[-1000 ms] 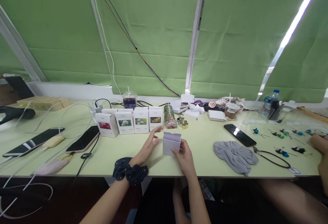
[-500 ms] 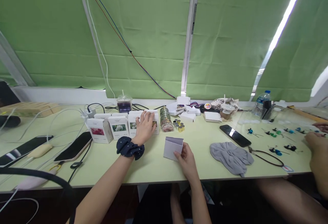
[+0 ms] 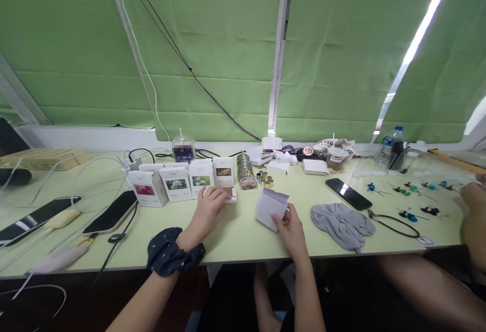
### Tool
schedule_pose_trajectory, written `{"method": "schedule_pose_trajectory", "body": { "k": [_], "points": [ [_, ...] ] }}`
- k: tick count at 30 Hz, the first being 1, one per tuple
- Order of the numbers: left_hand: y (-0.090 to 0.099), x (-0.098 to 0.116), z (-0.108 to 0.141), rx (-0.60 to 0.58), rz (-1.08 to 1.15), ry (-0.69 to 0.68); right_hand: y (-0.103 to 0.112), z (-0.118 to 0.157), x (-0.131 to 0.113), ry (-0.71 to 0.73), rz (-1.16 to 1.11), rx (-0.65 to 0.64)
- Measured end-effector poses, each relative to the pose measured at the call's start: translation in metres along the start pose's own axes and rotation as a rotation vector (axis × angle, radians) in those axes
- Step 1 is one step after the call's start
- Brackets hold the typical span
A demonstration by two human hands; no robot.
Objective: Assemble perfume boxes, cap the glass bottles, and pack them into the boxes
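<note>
My right hand (image 3: 291, 228) pinches the lower right edge of a pale lavender folded paper sleeve (image 3: 270, 209), which tilts above the table with its top flap raised. My left hand (image 3: 208, 211), with a dark dotted scrunchie (image 3: 170, 252) on its wrist, has its fingers closed over a small white box (image 3: 230, 199); the fingers cover most of it. Just behind, a row of white boxes with flower pictures stands upright, among them one with a red flower (image 3: 147, 189) and one with white blossoms (image 3: 176, 184).
A clear tube of round pieces (image 3: 246, 171) lies beside small metal caps (image 3: 266, 179). To the right are a phone (image 3: 348, 194), a grey cloth (image 3: 343, 225) and coloured clips (image 3: 410, 215). Cables and another phone (image 3: 112, 212) occupy the left. Another person's arm (image 3: 474, 210) reaches in at the right.
My left hand has come back toward me from the row, bringing a white box. My right hand has shifted right with the paper sleeve, which is now more tilted.
</note>
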State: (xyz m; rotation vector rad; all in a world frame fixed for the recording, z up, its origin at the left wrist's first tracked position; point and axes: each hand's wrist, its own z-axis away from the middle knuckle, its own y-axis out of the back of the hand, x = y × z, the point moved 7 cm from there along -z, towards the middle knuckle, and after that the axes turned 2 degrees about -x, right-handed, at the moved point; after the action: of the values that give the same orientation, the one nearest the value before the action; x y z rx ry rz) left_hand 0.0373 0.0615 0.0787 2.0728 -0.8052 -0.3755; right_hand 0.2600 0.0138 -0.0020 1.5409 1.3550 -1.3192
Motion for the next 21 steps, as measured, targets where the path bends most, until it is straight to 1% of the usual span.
{"method": "schedule_pose_trajectory", "body": {
  "k": [3, 5, 6, 8, 10, 12, 14, 16, 19, 21],
  "points": [
    [-0.002, 0.019, 0.016, 0.019, 0.079, -0.095, 0.004, 0.002, -0.010, 0.029, -0.186, 0.094],
    [-0.005, 0.033, 0.025, 0.049, 0.096, -0.147, 0.000, 0.007, -0.019, 0.040, -0.320, 0.131],
    [-0.007, 0.039, 0.030, 0.067, 0.098, -0.172, -0.006, 0.010, -0.025, 0.041, -0.382, 0.128],
    [-0.012, 0.050, 0.037, 0.092, 0.107, -0.203, -0.023, 0.018, -0.035, 0.036, -0.479, 0.074],
    [-0.016, 0.060, 0.044, 0.117, 0.124, -0.230, -0.043, 0.025, -0.043, 0.035, -0.528, 0.000],
    [-0.019, 0.067, 0.049, 0.139, 0.158, -0.229, -0.061, 0.031, -0.047, 0.047, -0.548, -0.065],
    [-0.020, 0.071, 0.052, 0.141, 0.207, -0.206, -0.072, 0.033, -0.047, 0.060, -0.563, -0.098],
    [-0.018, 0.072, 0.055, 0.145, 0.248, -0.179, -0.073, 0.033, -0.043, 0.070, -0.565, -0.086],
    [-0.012, 0.071, 0.058, 0.170, 0.270, -0.158, -0.066, 0.031, -0.039, 0.095, -0.517, -0.049],
    [-0.009, 0.070, 0.060, 0.209, 0.298, -0.157, -0.060, 0.029, -0.040, 0.120, -0.459, -0.039]
  ]
}}
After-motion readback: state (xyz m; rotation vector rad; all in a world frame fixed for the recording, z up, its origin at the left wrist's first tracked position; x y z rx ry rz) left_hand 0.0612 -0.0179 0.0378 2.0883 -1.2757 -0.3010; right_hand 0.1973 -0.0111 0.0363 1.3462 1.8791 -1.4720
